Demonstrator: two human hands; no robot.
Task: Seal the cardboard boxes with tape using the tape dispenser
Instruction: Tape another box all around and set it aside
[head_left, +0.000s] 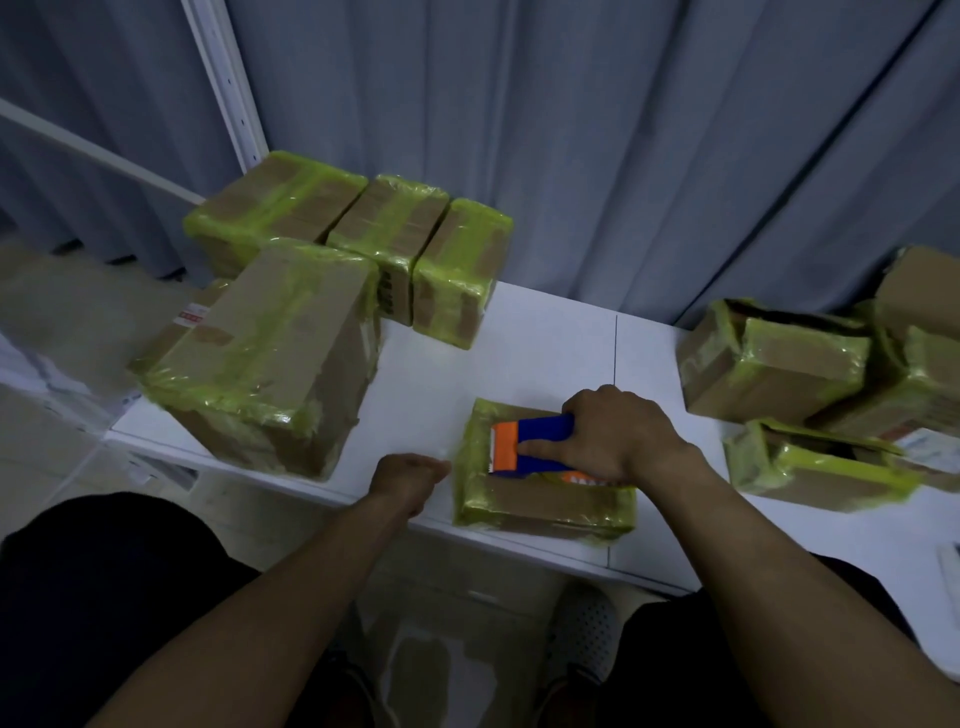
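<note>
Right hand (618, 436) grips blue-and-orange plastic tape dispenser (530, 441) on small green-taped cardboard box (545, 504); left hand (408, 478) curled alongside, hold unclear; more taped boxes (270, 353) flank.

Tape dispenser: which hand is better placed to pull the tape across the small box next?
Right. The right hand grips the tape dispenser on the small box; the left hand sits beside it.

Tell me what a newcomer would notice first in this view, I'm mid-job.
The blue and orange tape dispenser stands out most, gripped by the right hand on top of the small box at the near edge of the white table, with the left hand curled just left of that box. Next comes the bright yellow-green tape: a taped cluster at far left and open-flapped boxes at the right.
</note>
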